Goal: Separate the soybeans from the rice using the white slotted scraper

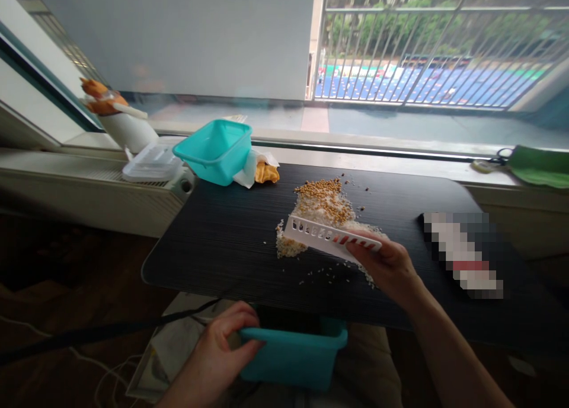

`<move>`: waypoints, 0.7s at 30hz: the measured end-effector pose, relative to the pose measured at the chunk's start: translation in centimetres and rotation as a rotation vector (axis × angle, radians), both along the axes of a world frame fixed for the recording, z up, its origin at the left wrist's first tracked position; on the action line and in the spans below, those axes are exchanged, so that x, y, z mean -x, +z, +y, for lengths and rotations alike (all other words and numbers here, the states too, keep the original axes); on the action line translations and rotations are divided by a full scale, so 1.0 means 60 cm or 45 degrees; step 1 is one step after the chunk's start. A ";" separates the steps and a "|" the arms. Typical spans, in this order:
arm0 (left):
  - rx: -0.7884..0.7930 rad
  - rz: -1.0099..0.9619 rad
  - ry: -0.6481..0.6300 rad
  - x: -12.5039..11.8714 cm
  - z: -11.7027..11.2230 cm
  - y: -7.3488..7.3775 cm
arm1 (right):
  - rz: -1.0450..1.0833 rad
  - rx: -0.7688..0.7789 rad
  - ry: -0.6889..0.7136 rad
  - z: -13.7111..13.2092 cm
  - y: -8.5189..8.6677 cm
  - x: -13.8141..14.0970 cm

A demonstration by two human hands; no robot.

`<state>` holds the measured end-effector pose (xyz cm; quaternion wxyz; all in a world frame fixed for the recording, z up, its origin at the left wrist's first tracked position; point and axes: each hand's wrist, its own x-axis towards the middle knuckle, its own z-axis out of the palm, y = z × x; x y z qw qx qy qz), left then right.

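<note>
My left hand (229,340) grips the left rim of a teal plastic tub (291,360), held just below the table's front edge. Closed around the right end of a white slotted plastic strip (317,237) is my right hand (386,265). The strip stands on edge in a spread of white rice grains (291,245) on the dark table (217,242). Yellow-brown beans or kernels (322,191) lie on top of the rice behind the strip. Loose grains are scattered between the strip and the tub. The tub's inside is dark, so its contents cannot be made out.
A second teal tub (217,153) stands at the table's back left, beside crumpled tissue and an orange-brown item (267,172). A clear lid (153,159) rests on the radiator. A blurred-out object (462,254) lies at right. Green cloth (540,165) is on the sill.
</note>
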<state>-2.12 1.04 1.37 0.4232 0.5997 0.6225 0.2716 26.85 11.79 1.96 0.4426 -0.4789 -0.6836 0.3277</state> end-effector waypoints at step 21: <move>0.026 0.008 -0.013 0.002 0.000 -0.001 | -0.104 0.074 0.169 -0.032 0.029 -0.004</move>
